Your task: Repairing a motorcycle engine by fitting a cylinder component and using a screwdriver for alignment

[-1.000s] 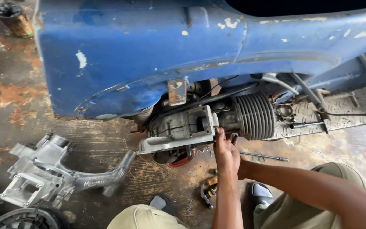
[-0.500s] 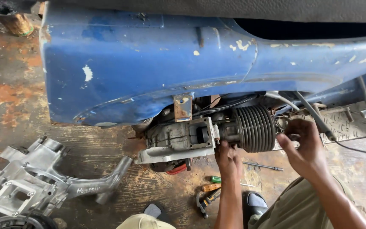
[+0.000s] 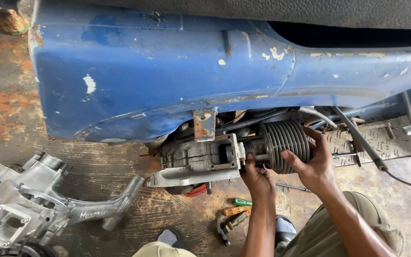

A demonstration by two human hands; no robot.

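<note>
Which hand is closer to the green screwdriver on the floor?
Left. The left hand is just above the green screwdriver; the right hand is farther up and right, holding the finned cylinder.

The scooter's curved metal body panel (image 3: 167, 85) is deep blue, flecked with pale chips and rust-brown at its edges. Beneath it, the ribbed engine cylinder (image 3: 284, 143) is dull grey with dark parallel fin lines, and the footboard plate (image 3: 357, 143) carries a grey diamond tread. The concrete floor (image 3: 5, 109) is grey-brown with orange rust blotches, under a silvery cast-aluminium engine casing (image 3: 29, 200) and a green-handled screwdriver (image 3: 242, 202).
</note>
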